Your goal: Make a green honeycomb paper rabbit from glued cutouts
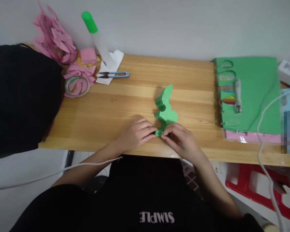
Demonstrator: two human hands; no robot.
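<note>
A stack of green paper cutouts [168, 113] with a pointed tip and scalloped edges lies on the wooden table in front of me. My left hand [139, 133] pinches its near left corner, the fingers bent together. On the near right corner, the thumb and fingers of my right hand [181, 140] close on the same stack. Several layers show along the stack's left, curved edge. The fingertips partly hide the end closest to me.
Blue-handled thread snips [113, 74] lie on white paper [111, 66] beside a green-capped bottle [98, 38]. A tape roll [77, 86] and pink cutouts [55, 38] sit at the left, near a black bag [21, 103]. Green sheets [258, 93] and a white cable [261, 141] are at the right.
</note>
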